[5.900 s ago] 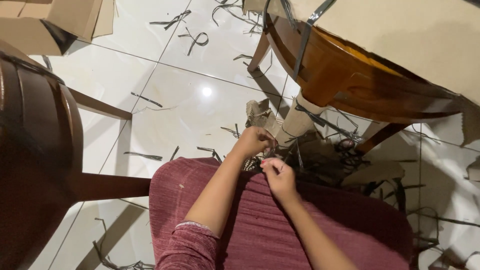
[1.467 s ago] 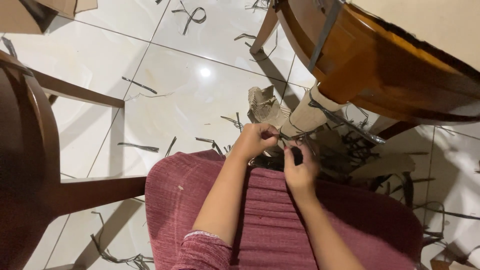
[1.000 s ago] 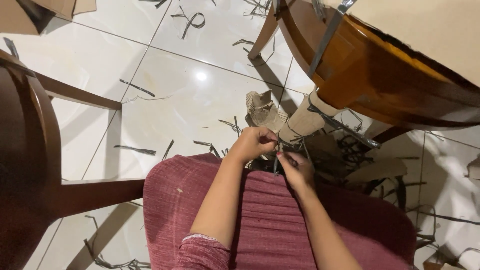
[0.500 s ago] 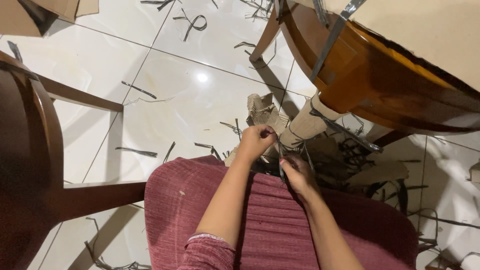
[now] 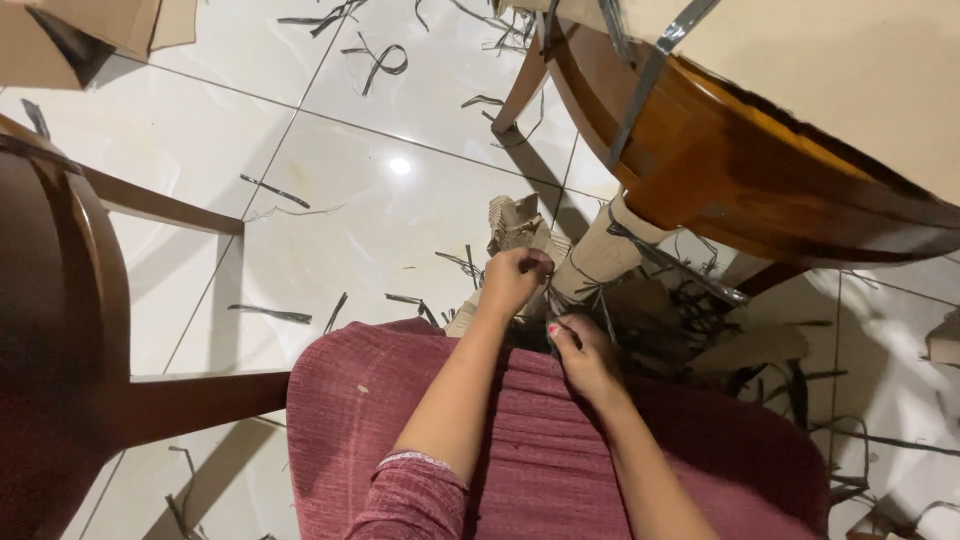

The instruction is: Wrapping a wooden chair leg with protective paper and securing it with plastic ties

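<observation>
On the far left I see a dark wooden chair [image 5: 60, 330], its seat rail reaching toward the middle. Flat cardboard pieces [image 5: 70, 30] lie at the top left corner. The glossy white tiled floor [image 5: 330, 200] carries scattered dark strips [image 5: 272, 190], thin and curled.

Low in the middle is a lap covered in ribbed maroon fabric [image 5: 540, 470], and both forearms reach forward over it. My left hand [image 5: 515, 280] is curled nearly closed, fingertips pinched on a thin dark strand [image 5: 553, 300] (too fine for me to say what it is made of). Just beyond it stands a crumpled piece of brown cardboard [image 5: 515, 222] on the floor.

My right hand [image 5: 583, 350] sits just beside the left one and a little nearer the lap, its fingers also bent in with thumb and forefinger pinching the same strand. The strand lies between the two hands, right at the knee edge.

Further right, a pale table leg [image 5: 600, 262] rises, wrapped with thin bands. Above it is an orange-brown wooden table [image 5: 760, 180] with a cream top. Under it sits a tangle of dark strips and cardboard scraps [image 5: 700, 320].
</observation>
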